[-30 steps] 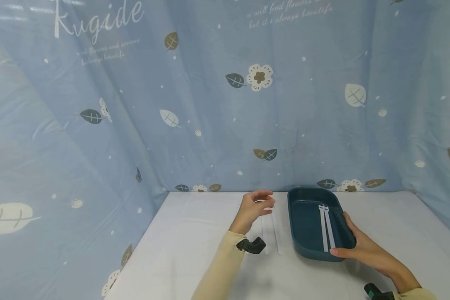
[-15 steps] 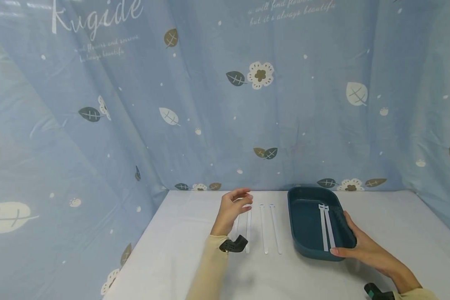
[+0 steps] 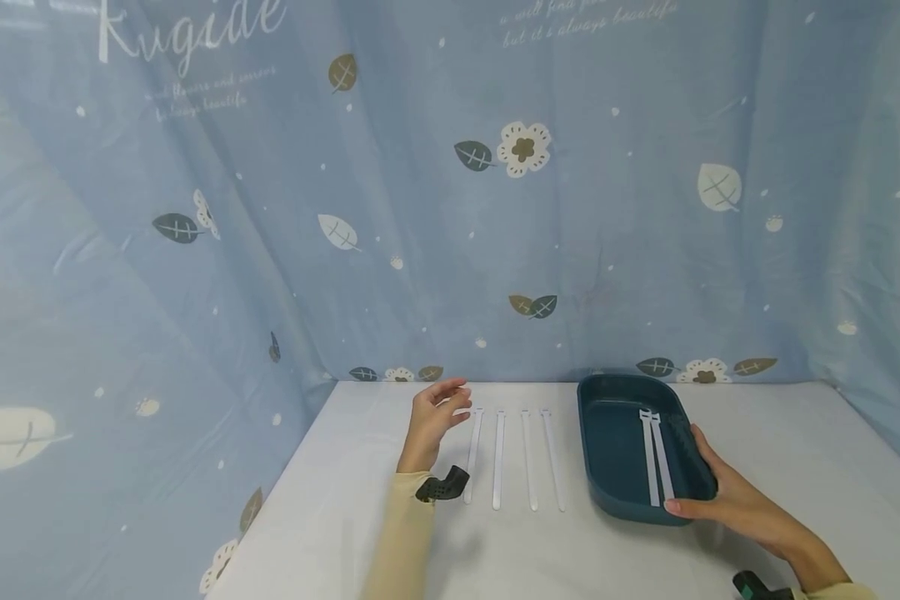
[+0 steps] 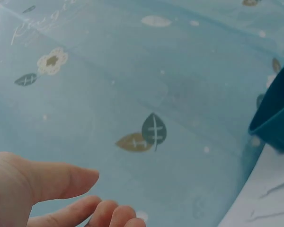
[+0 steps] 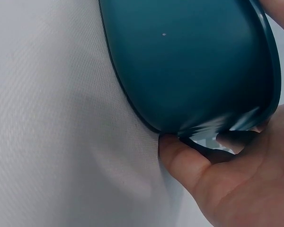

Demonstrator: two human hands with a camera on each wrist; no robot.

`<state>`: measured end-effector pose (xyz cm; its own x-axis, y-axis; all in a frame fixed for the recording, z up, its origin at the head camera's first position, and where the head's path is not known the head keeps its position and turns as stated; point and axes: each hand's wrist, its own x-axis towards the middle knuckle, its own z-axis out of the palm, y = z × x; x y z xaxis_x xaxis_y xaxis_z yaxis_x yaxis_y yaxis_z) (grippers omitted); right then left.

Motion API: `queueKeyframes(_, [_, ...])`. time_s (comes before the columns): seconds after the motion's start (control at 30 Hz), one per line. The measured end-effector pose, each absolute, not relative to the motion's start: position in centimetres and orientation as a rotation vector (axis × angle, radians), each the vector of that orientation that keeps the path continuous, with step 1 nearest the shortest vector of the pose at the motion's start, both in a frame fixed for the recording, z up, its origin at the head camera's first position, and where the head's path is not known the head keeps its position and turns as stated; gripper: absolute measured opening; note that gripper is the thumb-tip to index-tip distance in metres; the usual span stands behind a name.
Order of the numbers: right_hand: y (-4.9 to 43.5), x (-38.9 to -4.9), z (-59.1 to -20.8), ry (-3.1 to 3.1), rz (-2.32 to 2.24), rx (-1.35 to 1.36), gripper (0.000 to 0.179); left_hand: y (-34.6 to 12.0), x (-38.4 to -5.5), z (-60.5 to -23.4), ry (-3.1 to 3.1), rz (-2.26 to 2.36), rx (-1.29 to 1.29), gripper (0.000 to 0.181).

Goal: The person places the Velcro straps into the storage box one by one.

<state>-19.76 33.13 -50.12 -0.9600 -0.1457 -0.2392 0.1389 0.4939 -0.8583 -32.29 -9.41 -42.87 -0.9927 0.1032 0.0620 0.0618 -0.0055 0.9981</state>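
My left hand (image 3: pixel 432 421) hovers above the table with fingers loosely bent and nothing in them; in the left wrist view the same hand (image 4: pixel 61 194) has a gap between thumb and fingers. Just to its right, several white cable ties (image 3: pixel 498 458) lie apart in a row, their slotted heads towards the back. A dark teal tray (image 3: pixel 611 454) stands farther right, with two cable ties (image 3: pixel 649 458) side by side inside. My right hand (image 3: pixel 742 500) grips the tray's near right corner, thumb over the rim. In the right wrist view its fingers (image 5: pixel 184 163) touch the tray's outside.
The table (image 3: pixel 330 517) has a white cover. A blue curtain (image 3: pixel 420 192) with printed leaves and flowers hangs along the table's back edge and left side. Black wrist devices (image 3: pixel 442 485) sit on both forearms.
My left hand has moved left from over the cable ties, uncovering the row on the table. The right hand has stayed on the tray, and the ties inside lie as before.
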Motion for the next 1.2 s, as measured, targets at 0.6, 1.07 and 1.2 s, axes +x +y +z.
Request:
queueKeyframes(0.6, [33.0, -19.5, -50.4, 2.461, -1.517, -0.046, 0.125, -10.4, -34.2, -46.5, 2.32, 2.118, -0.004, 0.031])
queueKeyframes(1.07, [33.2, -19.6, -50.4, 2.446, -1.525, -0.052, 0.125, -10.1, -34.4, -48.3, 2.336, 2.026, -0.084, 0.037])
queueKeyframes(1.2, [33.1, -19.7, -50.4, 2.454, -1.511, -0.048, 0.125, -10.2, -34.5, -49.0, 2.361, 2.003, -0.091, 0.036])
